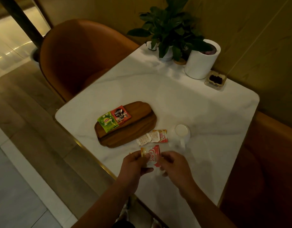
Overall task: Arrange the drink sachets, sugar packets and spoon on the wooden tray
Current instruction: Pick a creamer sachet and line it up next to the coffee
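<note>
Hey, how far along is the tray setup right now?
Done: the green sachet and red sachet lie on the tray. In hand: the left hand and right hand both hold a creamer sachet. Left: a second creamer sachet and the sugar packets lie on the table beside the mug, off the tray. No spoon is visible.
</note>
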A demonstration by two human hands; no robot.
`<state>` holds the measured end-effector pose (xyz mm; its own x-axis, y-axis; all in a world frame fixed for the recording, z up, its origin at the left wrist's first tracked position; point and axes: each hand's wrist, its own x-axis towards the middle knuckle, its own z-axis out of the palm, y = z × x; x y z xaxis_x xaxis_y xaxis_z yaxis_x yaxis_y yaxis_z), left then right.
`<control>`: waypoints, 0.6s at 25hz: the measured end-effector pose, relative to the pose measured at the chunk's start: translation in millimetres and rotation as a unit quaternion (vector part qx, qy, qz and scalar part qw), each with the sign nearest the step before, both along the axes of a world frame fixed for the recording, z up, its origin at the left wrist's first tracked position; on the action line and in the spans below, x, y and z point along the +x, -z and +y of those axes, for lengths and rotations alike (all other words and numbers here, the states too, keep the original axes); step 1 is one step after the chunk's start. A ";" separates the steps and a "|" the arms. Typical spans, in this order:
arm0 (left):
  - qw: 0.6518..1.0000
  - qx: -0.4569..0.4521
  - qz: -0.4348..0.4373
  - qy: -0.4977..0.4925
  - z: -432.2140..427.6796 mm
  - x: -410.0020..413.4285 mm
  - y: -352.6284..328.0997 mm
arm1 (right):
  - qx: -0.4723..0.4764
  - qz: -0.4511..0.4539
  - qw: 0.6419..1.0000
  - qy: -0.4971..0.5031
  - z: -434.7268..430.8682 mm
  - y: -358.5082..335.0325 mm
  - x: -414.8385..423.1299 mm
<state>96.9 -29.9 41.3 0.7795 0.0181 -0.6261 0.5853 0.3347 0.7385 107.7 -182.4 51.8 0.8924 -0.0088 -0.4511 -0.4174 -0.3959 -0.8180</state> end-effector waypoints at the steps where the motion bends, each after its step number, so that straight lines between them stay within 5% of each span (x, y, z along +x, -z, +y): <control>1: 1.000 0.004 0.011 -0.017 -1.9 -1.0 2.0 | 0.016 0.011 1.000 0.004 4.9 3.8 -5.4; 5: 0.998 0.044 0.025 -0.026 1.4 -2.5 7.7 | -0.011 -0.038 0.999 -0.019 6.0 11.2 7.7; 10: 0.982 0.133 -0.009 0.130 34.0 11.3 11.0 | -0.115 -0.030 0.963 -0.242 3.2 9.5 51.9; 13: 0.984 0.161 0.007 0.069 44.2 14.7 17.6 | -0.134 -0.043 0.955 -0.261 17.0 12.5 78.2; 15: 0.991 0.126 0.036 0.005 52.9 12.0 21.0 | -0.275 -0.114 0.911 -0.287 24.9 22.6 100.1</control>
